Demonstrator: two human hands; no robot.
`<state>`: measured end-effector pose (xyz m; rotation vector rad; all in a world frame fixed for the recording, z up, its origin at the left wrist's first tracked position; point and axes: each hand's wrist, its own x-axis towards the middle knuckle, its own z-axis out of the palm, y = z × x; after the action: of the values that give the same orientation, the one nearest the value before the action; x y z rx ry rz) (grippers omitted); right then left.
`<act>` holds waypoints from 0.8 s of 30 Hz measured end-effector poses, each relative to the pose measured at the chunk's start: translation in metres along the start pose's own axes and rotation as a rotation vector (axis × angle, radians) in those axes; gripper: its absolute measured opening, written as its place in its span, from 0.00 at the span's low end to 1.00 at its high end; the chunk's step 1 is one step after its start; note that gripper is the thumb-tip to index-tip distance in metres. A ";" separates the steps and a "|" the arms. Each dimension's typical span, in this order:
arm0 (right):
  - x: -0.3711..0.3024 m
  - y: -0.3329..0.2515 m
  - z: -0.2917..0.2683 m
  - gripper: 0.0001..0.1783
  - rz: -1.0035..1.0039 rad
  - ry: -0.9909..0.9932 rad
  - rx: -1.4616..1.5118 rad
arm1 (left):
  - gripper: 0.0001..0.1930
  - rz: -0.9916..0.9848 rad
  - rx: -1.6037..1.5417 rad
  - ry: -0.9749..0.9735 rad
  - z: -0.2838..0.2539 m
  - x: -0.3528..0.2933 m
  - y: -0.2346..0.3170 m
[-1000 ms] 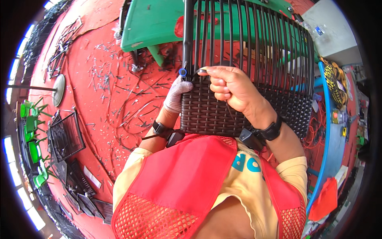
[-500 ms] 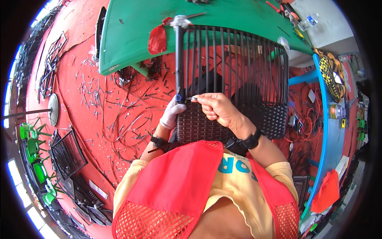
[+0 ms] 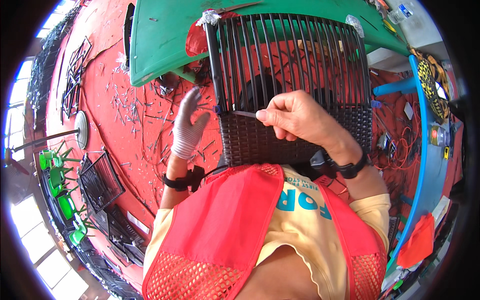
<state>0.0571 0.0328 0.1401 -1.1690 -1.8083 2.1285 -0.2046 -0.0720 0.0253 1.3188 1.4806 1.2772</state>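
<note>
My left hand (image 3: 189, 127), in a pale glove, is spread open, holding nothing I can make out, just left of the frame; I cannot tell whether its fingers touch the strand's far end. My right hand (image 3: 297, 117), ungloved, is closed, thumb and forefinger pinching a dark flat strand (image 3: 245, 114) along the top of the weave. The dark woven frame (image 3: 245, 142) stands before my torso, its upper bars over the green table's edge (image 3: 165, 69). A blue clip (image 3: 217, 109) sits at its left post (image 3: 214, 62).
</note>
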 end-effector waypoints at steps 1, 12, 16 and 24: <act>-0.008 -0.013 -0.004 0.16 -0.027 -0.011 -0.033 | 0.34 0.021 -0.049 0.003 -0.004 0.006 0.015; -0.080 -0.096 -0.069 0.13 -0.010 0.130 -0.551 | 0.10 0.146 -0.019 -0.834 0.004 0.095 0.116; -0.158 -0.078 -0.150 0.16 0.041 0.331 -0.570 | 0.13 0.037 -0.166 -0.559 -0.041 0.092 0.106; -0.205 -0.062 -0.174 0.15 -0.089 0.731 -0.591 | 0.31 0.172 -0.110 -0.422 -0.004 0.122 0.188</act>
<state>0.2825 0.0778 0.2930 -1.6413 -2.0547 0.8959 -0.1892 0.0399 0.2187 1.5524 1.0092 1.0817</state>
